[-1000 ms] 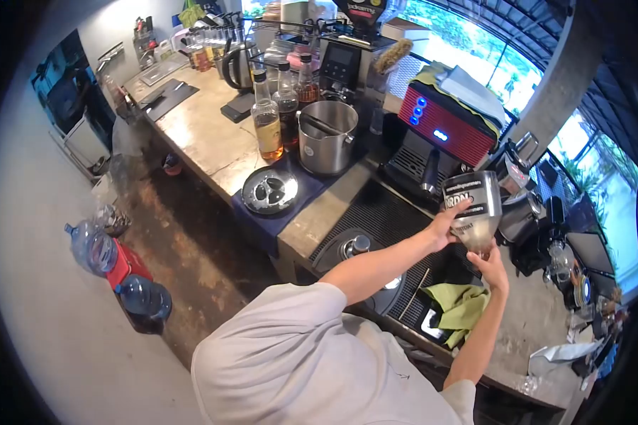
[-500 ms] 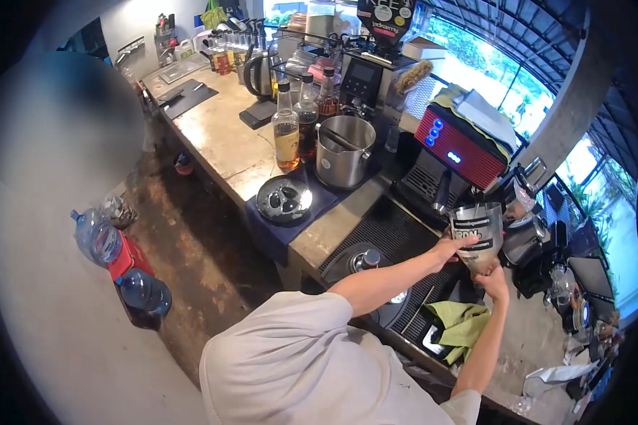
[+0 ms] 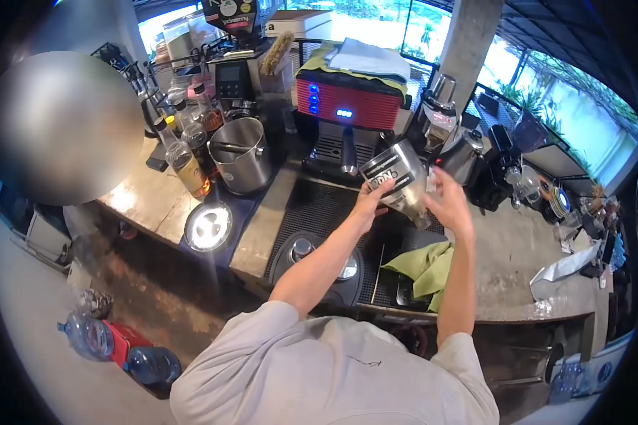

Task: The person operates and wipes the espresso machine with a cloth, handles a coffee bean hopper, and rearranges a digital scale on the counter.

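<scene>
A clear container (image 3: 393,177) with a black-and-white printed label tilts in front of the red espresso machine (image 3: 351,106). My left hand (image 3: 370,201) grips it from the left, thumb across the label. On its other side, my right hand (image 3: 449,203) has its fingers apart, close to the wall; whether they touch it I cannot tell. What is inside the container is unclear. Below my hands, a green cloth (image 3: 427,269) lies on the counter at the edge of the black drip mat (image 3: 319,202).
Left of the machine stand a steel bucket (image 3: 241,159) and syrup bottles (image 3: 188,170). A shiny round dish (image 3: 208,227) lies nearer the counter edge. A steel kettle (image 3: 463,157) and a blender (image 3: 438,117) stand at the right. Water jugs (image 3: 152,365) are on the floor.
My view has swung right. The container has gone from upright to tilted. My right hand, earlier at the container's base, is now apart from the base with its fingers spread.
</scene>
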`<move>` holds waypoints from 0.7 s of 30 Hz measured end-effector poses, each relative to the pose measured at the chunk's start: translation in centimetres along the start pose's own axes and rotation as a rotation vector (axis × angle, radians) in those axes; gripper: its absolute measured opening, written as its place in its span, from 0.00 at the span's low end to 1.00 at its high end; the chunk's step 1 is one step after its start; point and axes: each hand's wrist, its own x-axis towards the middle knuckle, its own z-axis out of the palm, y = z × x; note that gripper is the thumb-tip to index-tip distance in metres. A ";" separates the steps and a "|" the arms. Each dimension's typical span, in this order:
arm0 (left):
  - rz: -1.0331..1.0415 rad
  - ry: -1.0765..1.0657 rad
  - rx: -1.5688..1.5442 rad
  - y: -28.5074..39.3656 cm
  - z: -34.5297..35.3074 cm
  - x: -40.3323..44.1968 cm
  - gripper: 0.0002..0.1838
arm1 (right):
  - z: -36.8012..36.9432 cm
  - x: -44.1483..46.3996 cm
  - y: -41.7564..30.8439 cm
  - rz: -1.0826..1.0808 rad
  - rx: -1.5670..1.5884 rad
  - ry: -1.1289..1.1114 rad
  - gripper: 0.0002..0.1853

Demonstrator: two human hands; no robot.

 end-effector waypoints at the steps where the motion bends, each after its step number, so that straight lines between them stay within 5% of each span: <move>1: 0.012 0.001 -0.010 0.0 0.1 0.1 0.29 | -0.7 1.7 -3.5 -0.056 0.036 0.081 0.34; 6: 0.060 0.046 -0.052 -1.6 -0.5 0.1 0.40 | 3.9 11.7 -16.3 -0.478 -0.165 0.487 0.36; 12: 0.289 -0.064 -0.247 -4.0 -1.0 1.4 0.52 | 11.3 16.9 -17.4 -0.399 -0.303 0.489 0.45; 21: 0.184 0.063 -0.093 -1.3 0.8 -0.9 0.57 | 11.9 17.3 -17.4 -0.420 -0.258 0.512 0.43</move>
